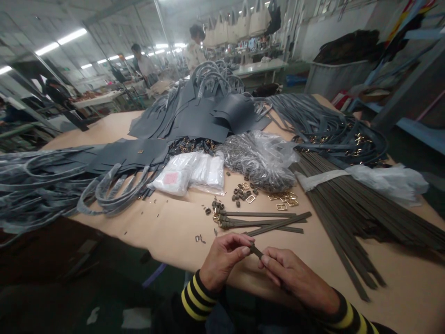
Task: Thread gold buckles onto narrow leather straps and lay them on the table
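Near the table's front edge, my left hand (pixel 227 257) pinches one end of a dark olive strap (pixel 256 251) between thumb and fingers. My right hand (pixel 290 269) grips the same strap a little farther right, and its remaining length is hidden by that hand. Just beyond my hands lie several olive straps with gold buckles (pixel 260 221) at their left ends. Small olive loops (pixel 239 192) and gold rectangular buckles (pixel 288 200) are scattered behind them.
A long bundle of olive straps (pixel 333 213) lies at the right of the table (pixel 167 232). White plastic packets (pixel 177 174), a clear bag of small parts (pixel 260 157), dark blue panels (pixel 201 116) and wrapped handles (pixel 111 195) lie farther off. People stand in the background.
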Demonstrator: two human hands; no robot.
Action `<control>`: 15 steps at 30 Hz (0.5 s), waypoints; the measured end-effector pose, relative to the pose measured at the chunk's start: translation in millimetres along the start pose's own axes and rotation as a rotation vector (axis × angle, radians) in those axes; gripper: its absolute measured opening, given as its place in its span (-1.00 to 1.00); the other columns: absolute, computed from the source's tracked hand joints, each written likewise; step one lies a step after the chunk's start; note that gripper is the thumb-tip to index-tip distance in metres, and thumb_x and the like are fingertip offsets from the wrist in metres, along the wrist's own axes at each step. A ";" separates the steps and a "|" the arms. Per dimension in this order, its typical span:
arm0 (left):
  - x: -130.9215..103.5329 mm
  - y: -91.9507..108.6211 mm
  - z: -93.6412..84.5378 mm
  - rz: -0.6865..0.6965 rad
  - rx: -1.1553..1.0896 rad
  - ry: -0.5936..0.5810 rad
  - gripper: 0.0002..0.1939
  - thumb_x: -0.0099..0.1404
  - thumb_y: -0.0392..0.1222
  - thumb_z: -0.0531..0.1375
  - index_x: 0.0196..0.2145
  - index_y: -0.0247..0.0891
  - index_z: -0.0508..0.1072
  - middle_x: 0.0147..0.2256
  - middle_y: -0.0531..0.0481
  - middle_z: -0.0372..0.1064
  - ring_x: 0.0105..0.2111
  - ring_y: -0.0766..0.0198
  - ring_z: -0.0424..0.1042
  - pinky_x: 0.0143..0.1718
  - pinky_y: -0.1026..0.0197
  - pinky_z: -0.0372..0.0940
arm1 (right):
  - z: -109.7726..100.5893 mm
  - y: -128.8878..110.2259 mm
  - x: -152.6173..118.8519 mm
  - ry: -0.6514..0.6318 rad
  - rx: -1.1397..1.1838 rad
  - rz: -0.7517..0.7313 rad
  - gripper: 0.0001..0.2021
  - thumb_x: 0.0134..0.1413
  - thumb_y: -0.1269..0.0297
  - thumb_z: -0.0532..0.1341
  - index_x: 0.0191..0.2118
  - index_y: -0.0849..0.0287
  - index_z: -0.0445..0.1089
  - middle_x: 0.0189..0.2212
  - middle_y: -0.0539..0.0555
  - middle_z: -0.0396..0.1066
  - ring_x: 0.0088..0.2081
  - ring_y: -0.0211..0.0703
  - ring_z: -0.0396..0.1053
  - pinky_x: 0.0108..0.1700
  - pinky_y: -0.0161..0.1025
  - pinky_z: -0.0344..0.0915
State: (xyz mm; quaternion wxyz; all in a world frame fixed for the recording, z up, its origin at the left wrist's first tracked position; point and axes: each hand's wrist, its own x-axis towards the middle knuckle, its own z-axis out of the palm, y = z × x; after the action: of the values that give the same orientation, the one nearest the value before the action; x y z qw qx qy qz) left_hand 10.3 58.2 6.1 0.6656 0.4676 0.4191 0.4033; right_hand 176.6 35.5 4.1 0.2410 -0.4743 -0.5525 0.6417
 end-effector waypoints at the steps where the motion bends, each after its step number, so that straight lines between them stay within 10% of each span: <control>1: -2.3 0.4 0.8 0.012 0.031 -0.001 -0.88 -0.02 -0.22 0.23 -0.50 -0.33 0.43 -0.33 -0.08 0.41 -0.23 0.19 0.33 -0.12 0.15 0.17 | -0.2 -1.1 -1.3 -0.009 -0.022 0.004 -0.64 0.01 0.00 -0.03 -0.52 0.21 0.19 -0.75 -0.16 0.02 -0.71 -0.40 -0.10 -0.68 -0.42 -0.15; 15: -18.6 -11.9 17.4 -0.077 0.103 0.056 -0.74 0.00 -0.06 0.19 -0.52 -0.34 0.31 -0.58 0.08 0.23 -0.58 0.42 0.22 -0.50 0.34 0.15 | 23.7 0.1 -7.9 0.144 -0.127 -0.062 -0.64 0.08 -0.05 -0.15 -0.45 0.14 0.08 -0.62 -0.10 0.09 -0.55 -0.27 0.14 -0.49 -0.33 0.11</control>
State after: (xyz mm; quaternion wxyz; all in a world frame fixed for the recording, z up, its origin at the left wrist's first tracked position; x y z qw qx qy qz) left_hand 22.3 33.2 1.7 0.6438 0.4733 0.4754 0.3681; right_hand 159.3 17.5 5.3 0.2696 -0.5160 -0.5877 0.5618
